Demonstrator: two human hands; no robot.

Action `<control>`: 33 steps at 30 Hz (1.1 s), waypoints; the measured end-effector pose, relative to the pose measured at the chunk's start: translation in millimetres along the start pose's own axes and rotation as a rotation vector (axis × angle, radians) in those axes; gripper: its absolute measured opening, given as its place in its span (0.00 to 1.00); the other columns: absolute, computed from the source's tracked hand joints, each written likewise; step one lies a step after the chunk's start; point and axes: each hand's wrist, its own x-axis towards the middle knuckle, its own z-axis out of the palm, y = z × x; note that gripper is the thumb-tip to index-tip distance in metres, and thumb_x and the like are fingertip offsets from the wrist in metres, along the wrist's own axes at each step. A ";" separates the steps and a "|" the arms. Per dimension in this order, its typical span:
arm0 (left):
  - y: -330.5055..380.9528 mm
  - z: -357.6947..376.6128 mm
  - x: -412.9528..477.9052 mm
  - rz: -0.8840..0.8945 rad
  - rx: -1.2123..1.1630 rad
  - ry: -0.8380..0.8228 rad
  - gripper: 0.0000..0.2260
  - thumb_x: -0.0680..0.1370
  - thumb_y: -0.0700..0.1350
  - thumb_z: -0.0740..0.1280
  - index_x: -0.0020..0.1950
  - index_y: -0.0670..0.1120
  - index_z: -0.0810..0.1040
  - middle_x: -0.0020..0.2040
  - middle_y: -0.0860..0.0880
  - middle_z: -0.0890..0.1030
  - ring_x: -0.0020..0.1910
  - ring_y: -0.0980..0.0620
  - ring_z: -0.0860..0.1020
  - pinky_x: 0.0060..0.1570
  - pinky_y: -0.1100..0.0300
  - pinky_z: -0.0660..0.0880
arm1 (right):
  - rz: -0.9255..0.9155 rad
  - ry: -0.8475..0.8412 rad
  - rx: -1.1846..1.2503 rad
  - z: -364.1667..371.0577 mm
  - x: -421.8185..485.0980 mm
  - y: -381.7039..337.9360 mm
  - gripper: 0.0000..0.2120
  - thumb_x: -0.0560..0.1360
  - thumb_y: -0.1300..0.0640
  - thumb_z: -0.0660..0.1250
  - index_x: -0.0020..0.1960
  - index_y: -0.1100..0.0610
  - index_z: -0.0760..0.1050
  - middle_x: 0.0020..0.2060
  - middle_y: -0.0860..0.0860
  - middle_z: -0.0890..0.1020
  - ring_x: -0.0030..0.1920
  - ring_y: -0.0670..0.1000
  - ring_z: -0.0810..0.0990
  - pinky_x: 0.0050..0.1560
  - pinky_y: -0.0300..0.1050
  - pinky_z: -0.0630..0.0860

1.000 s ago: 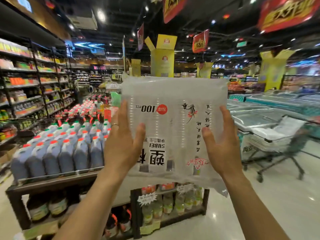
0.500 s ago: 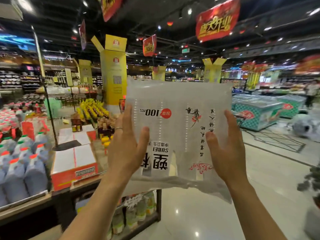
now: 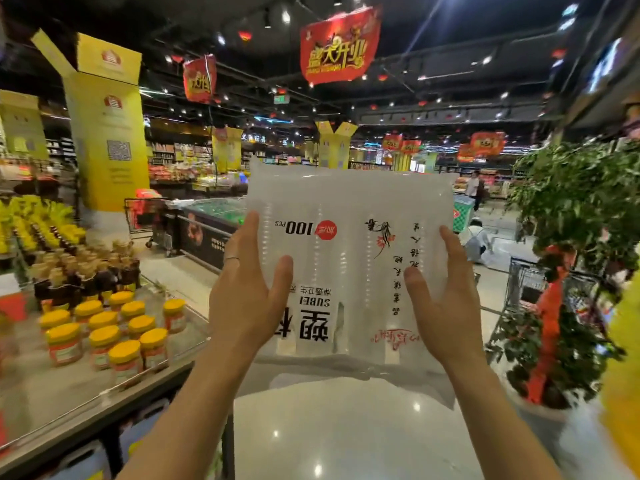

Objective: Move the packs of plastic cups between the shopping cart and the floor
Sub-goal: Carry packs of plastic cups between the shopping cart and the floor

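A clear pack of plastic cups (image 3: 349,268), printed upside down with "100 pcs", is held up at chest height in the middle of the view. My left hand (image 3: 246,299) grips its left edge, thumb on the front. On the other edge my right hand (image 3: 446,299) holds it the same way. The fingers behind the pack are hidden. The wire basket of a shopping cart (image 3: 526,282) shows at the right, partly behind a potted plant (image 3: 575,271).
A display table (image 3: 69,386) with yellow-lidded jars and dark bottles stands at the left. A chest freezer (image 3: 207,226) and another cart (image 3: 138,216) are beyond it. Glossy floor (image 3: 346,427) stretches ahead. People stand and crouch far right.
The view has swung to the right: the jug display slid out at the left and the potted plant and cart came in. Both hands keep the pack held up in front.
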 end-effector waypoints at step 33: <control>-82.7 482.9 270.3 0.084 -0.091 -0.091 0.30 0.81 0.57 0.58 0.80 0.54 0.49 0.74 0.45 0.65 0.65 0.45 0.71 0.49 0.55 0.64 | 0.022 0.136 -0.135 153.2 365.1 341.5 0.30 0.79 0.52 0.64 0.77 0.43 0.55 0.73 0.46 0.64 0.55 0.29 0.57 0.50 0.25 0.59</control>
